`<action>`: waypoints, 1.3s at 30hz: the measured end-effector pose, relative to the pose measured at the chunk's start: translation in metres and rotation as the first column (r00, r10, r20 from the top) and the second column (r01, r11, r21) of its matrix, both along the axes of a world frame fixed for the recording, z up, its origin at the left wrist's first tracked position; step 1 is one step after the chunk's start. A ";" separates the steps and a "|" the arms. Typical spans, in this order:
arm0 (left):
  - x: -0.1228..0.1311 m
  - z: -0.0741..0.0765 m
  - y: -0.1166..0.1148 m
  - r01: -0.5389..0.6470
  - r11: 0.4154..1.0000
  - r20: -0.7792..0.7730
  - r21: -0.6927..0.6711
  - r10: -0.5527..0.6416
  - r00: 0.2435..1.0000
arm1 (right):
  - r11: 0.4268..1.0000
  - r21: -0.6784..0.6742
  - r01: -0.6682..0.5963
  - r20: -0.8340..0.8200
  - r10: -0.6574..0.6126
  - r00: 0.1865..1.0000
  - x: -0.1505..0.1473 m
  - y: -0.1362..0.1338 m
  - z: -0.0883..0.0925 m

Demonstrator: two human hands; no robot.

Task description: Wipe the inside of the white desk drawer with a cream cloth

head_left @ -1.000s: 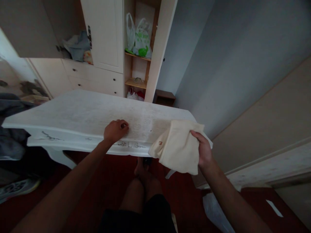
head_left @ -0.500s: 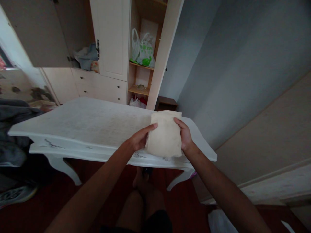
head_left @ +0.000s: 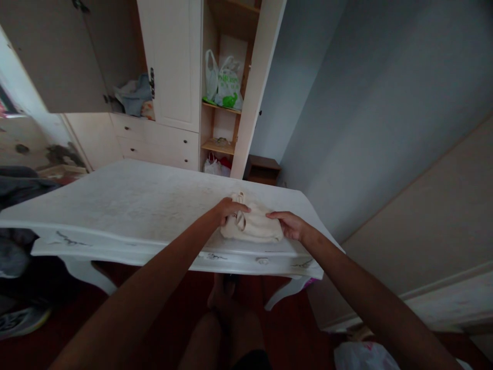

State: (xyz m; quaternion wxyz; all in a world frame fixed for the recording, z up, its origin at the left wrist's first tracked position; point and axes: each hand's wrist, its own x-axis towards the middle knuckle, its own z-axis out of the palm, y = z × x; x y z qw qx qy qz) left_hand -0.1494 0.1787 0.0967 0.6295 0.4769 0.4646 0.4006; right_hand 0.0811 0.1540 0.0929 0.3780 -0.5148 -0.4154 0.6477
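A folded cream cloth rests on the white table, close to the front edge on the right side. Its exact kind is not clear. My left hand grips its left side, thumb on top, next to a loose fold and a small loop. On the right side my right hand pinches the cloth, with thumb and fingers closed on its edge. The undersides of both hands' fingers are partly hidden.
Behind the table stands a white wardrobe with doors open. Plastic bags sit on its shelf. A small brown cabinet is by the blue wall. Dark clothes lie at the left; a white bag is on the floor.
The cloth was held up with a flat, smooth face showing. Now it lies lower on the tabletop, with a loose fold and loop on top. Both hands have come down with it.
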 end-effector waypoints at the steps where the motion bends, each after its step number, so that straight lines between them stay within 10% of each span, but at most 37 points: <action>1: 0.001 -0.002 0.005 -0.032 0.999 -0.014 0.038 0.032 0.999 | 0.995 0.086 0.048 0.005 -0.049 0.999 0.003 0.004 -0.004; 7: 0.009 -0.018 0.030 -0.058 0.783 -0.025 0.619 0.093 0.995 | 0.825 0.489 0.284 -0.086 -0.278 0.957 0.018 0.033 -0.017; 18: -0.008 -0.040 0.049 0.362 0.520 -0.483 0.774 0.116 0.868 | 0.770 0.625 0.125 0.106 -0.243 0.964 0.036 0.059 -0.039; 23: -0.024 -0.007 0.045 0.452 0.611 -0.470 0.650 -0.144 0.871 | 0.769 0.636 0.058 0.169 -0.213 0.962 0.036 0.065 -0.041; 28: -0.009 0.023 0.032 0.080 0.796 -0.145 0.600 0.009 0.989 | 0.797 0.603 0.035 0.150 -0.156 0.976 0.037 0.056 -0.035; 31: 0.004 0.027 0.022 0.081 0.770 -0.148 0.632 0.017 0.989 | 0.781 0.617 0.098 0.129 -0.223 0.966 0.036 0.049 -0.023; 35: 0.005 0.014 0.010 0.376 0.637 -0.489 0.673 0.001 0.873 | 0.643 0.750 0.155 0.134 -0.377 0.916 0.027 0.034 -0.010; 39: 0.000 -0.014 0.003 0.558 0.460 -0.671 0.690 0.120 0.731 | 0.575 0.797 -0.185 0.361 -0.207 0.909 0.013 0.019 -0.018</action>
